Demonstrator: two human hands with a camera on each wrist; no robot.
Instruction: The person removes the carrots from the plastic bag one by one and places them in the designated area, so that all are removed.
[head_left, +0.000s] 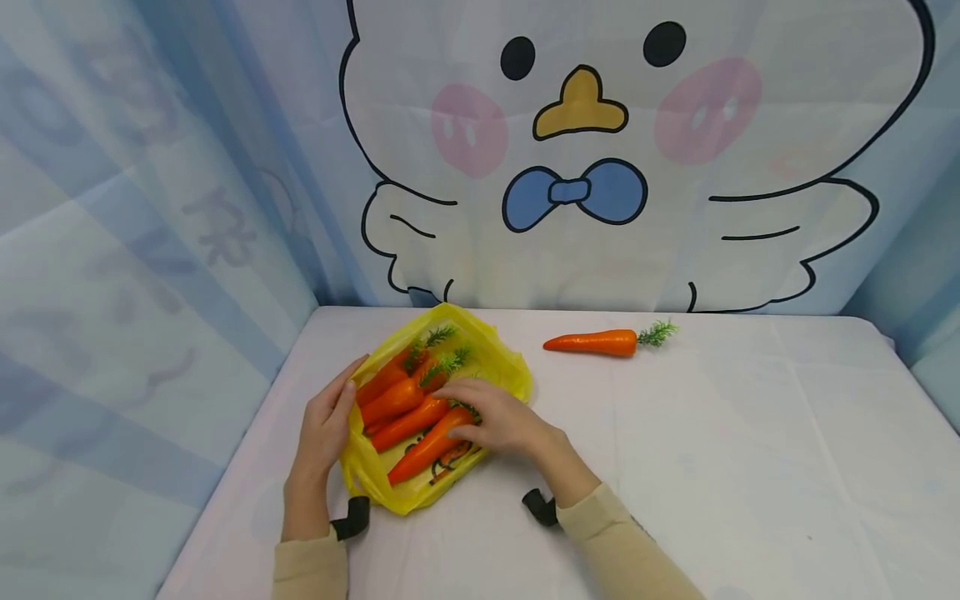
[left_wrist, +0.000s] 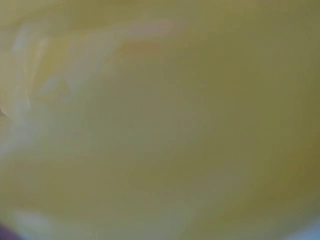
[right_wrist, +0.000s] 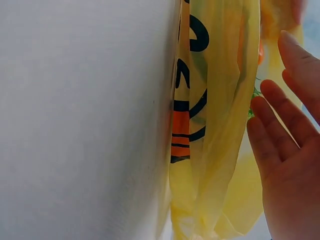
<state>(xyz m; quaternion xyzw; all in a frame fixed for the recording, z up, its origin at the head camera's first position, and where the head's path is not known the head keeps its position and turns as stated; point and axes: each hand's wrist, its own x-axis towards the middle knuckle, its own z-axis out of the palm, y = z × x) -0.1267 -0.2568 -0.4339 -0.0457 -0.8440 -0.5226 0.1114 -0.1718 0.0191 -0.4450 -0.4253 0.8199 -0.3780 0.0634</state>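
Several orange carrots [head_left: 424,448] with green tops lie side by side in an open yellow plastic bag [head_left: 397,498]. My left hand [head_left: 324,427] holds the bag's left edge, thumb on the rim side. Over the bag's right part, my right hand [head_left: 501,419] reaches in above the green tops, fingers spread and slightly bent; no carrot is plainly gripped. In the right wrist view the hand [right_wrist: 292,145] shows loosely extended fingers beside the bag's yellow wall [right_wrist: 220,130]. Blurred yellow plastic [left_wrist: 170,115] fills the left wrist view.
One more carrot [head_left: 596,342] lies outside the bag near the back of the white-covered table [head_left: 720,467], its green top pointing right. A curtain [head_left: 570,250] with a cartoon figure hangs behind the table, and another stands at the left.
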